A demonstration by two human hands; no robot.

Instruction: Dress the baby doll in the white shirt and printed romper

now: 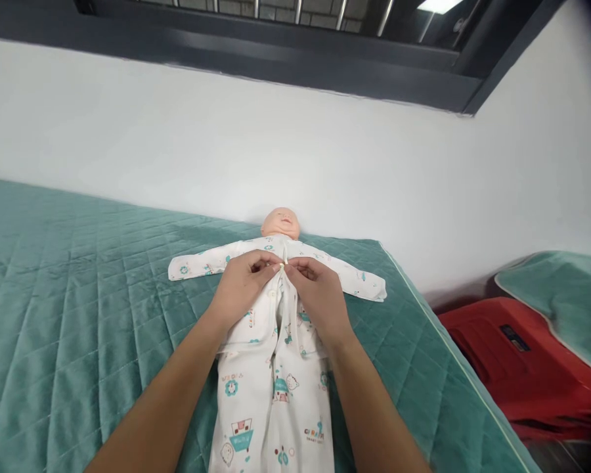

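Observation:
A baby doll (282, 223) lies on its back, dressed in a white printed baby top (256, 320) with its sleeves spread to both sides. White printed pants (276, 420) cover the legs in the foreground. Over the chest, my left hand (243, 282) pinches one front edge of the top. My right hand (318, 289) pinches the other edge, and the fingertips of both hands meet at a small yellowish fastening, likely a button or snap. Below my fingers the front of the top hangs apart. Part of the fastening is hidden by my fingers.
The doll rests on a green quilted bed cover (103, 315), its head near the white wall (177, 138). A dark window frame (276, 56) runs above. Beyond the bed's right edge stands a red plastic seat (512, 361) with a green cloth (566, 295) over it.

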